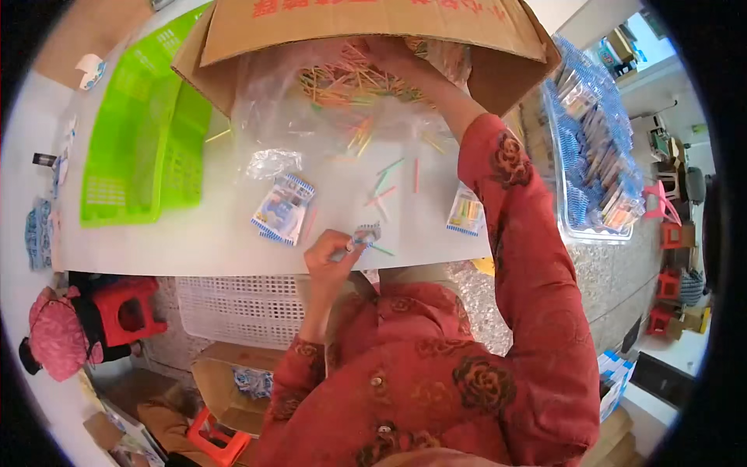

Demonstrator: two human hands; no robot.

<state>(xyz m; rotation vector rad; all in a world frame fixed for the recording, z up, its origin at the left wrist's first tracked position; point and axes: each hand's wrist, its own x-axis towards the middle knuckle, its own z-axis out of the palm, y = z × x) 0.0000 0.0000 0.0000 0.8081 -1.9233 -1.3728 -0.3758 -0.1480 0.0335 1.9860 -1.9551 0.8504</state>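
Note:
Near the table's front edge, my left hand [330, 253] pinches a small clear and blue plastic packet [366, 232]. My right arm stretches forward into an open cardboard box [373, 23] lying on its side. There my right hand [387, 56] touches a heap of thin coloured sticks [334, 87] on a clear plastic liner [268, 101]; its fingers are partly hidden. Several loose sticks [381, 183] lie on the white table [350, 183] between the box and my left hand. Flat blue and white packets [284, 208] are stacked left of centre, and a packet with sticks [465, 212] lies by my right sleeve.
A bright green plastic basket [124, 167] stands at the table's left. On the right, a clear bin [574, 230] is piled with filled packets [599, 148]. Below the table are a white mesh basket [233, 307], a cardboard carton [214, 389] and red stools [128, 311].

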